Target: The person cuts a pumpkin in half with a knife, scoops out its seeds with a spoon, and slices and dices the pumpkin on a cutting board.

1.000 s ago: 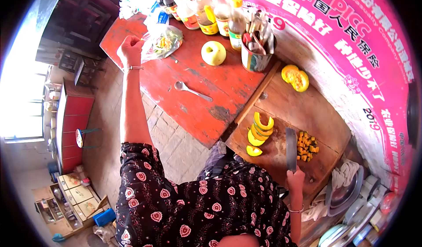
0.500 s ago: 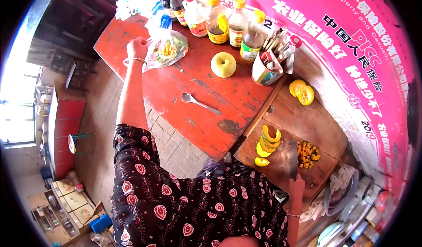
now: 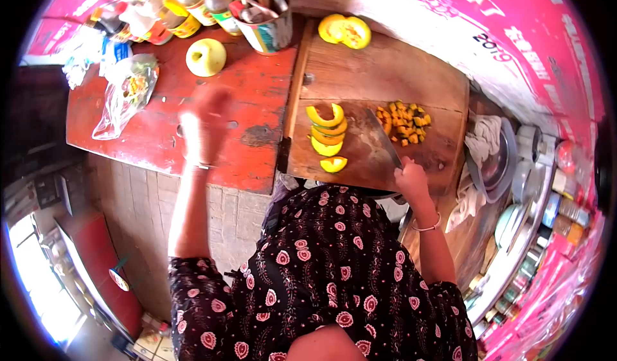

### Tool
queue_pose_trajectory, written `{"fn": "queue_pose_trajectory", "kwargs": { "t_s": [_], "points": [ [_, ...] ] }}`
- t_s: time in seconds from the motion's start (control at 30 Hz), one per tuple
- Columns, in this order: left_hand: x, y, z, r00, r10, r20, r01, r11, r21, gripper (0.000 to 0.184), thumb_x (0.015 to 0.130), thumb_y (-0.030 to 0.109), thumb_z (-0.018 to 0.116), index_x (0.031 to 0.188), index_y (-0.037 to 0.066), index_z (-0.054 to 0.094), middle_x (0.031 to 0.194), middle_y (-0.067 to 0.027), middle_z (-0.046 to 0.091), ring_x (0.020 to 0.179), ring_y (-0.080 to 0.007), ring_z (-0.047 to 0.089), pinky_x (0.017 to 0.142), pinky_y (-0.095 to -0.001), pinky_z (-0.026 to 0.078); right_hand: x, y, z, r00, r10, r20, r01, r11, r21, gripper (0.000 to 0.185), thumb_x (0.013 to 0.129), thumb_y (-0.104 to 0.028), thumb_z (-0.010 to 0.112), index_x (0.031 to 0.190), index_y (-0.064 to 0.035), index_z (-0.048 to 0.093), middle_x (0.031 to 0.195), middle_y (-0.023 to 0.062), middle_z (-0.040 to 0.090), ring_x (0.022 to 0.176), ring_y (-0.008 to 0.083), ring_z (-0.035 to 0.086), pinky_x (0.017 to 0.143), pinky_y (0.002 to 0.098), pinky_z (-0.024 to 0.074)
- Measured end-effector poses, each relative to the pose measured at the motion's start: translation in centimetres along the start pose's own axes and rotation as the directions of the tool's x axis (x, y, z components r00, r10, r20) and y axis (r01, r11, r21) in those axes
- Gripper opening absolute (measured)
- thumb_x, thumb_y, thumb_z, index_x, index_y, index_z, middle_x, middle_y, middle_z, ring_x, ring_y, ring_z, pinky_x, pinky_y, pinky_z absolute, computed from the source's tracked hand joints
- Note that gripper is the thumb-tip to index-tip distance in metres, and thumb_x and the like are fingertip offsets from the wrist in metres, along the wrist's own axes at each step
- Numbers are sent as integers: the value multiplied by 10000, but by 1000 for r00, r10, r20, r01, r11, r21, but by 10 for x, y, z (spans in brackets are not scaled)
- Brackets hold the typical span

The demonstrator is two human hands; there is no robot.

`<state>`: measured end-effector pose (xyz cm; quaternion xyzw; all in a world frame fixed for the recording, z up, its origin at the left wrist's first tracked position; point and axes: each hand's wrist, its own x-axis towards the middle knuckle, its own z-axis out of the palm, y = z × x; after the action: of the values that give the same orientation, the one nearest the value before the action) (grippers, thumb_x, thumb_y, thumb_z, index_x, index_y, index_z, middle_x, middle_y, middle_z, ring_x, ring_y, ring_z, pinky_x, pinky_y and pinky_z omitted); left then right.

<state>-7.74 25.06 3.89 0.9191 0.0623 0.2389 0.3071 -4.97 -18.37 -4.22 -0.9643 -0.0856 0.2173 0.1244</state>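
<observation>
Smeared by motion, my left hand is over the red table, and its fingers cannot be made out. My right hand is closed around the handle of a knife, whose blade lies over the wooden board. Left of the blade are several curved yellow squash slices and a small end piece. Diced squash is heaped on the right of the blade. A cut squash rests at the board's back edge. The spoon is mostly hidden behind my left hand.
A pale yellow-green fruit, a plastic bag with food scraps, several sauce bottles and a utensil container are on the red table. A cloth and a basin are right of the board.
The view has swung toward the board. My left hand has moved away from the plastic bag, toward the board. The knife in my right hand is now tilted, its tip pointing up and left.
</observation>
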Motion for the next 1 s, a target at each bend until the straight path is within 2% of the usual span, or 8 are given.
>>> {"fn": "queue_pose_trajectory", "kwargs": {
  "t_s": [0.03,0.17,0.3,0.53,0.7,0.8,0.9,1.0],
  "points": [
    [-12,26,28,985,-79,154,96,990,-107,179,730,-25,635,897,40,637,817,-132,617,694,-280,601,631,-343,500,-1,0,-1,1000,2,-2,-2,1000,22,203,789,-194,540,871,-8,535,784,266,606,788,438,594,724,523,470],
    [-43,58,126,867,174,466,-126,983,-134,435,624,77,735,1037,50,602,986,-129,608,995,-330,531,872,-394,449,5,-1,-5,998,15,67,-19,998,64,213,801,-202,538,881,-5,545,793,259,613,795,435,598,727,518,469],
    [-47,65,156,835,133,534,-168,986,16,474,595,101,746,1036,41,585,1028,-123,601,1033,-325,513,907,-399,419,10,14,-6,996,-42,77,29,986,163,229,801,-205,538,889,4,562,802,259,615,805,438,597,731,514,469],
    [-42,68,183,835,179,520,-125,983,-136,387,592,51,672,969,31,589,902,-146,605,893,-349,537,843,-420,419,20,40,-28,998,-31,60,12,956,295,237,784,-197,531,857,23,578,821,275,610,839,446,590,753,510,466],
    [-46,108,225,839,353,415,-328,935,-133,175,610,59,571,781,85,545,790,-97,557,857,-314,523,780,-434,396,29,50,-34,999,21,32,-29,955,294,238,787,-200,530,870,18,576,827,275,611,843,434,596,747,509,469],
    [-55,121,236,732,419,537,-408,901,-146,282,586,29,629,858,67,568,919,-107,583,987,-313,523,890,-430,381,24,49,-26,999,47,-20,-39,955,292,239,793,-206,536,887,11,570,810,268,613,824,434,598,734,511,469],
    [-61,128,230,735,511,446,-488,855,-176,323,585,45,663,897,63,582,1032,-134,562,1059,-329,491,931,-430,371,14,45,-19,997,53,-63,-31,951,307,237,806,-218,544,896,0,562,773,255,613,785,431,600,708,510,471],
    [-62,130,220,859,354,370,-322,935,-147,432,586,109,735,990,50,593,1132,-185,514,1066,-365,466,920,-439,384,2,35,-20,995,48,-84,-20,951,309,218,819,-223,548,878,-14,549,726,238,608,736,423,600,668,508,469]
  ]
}}
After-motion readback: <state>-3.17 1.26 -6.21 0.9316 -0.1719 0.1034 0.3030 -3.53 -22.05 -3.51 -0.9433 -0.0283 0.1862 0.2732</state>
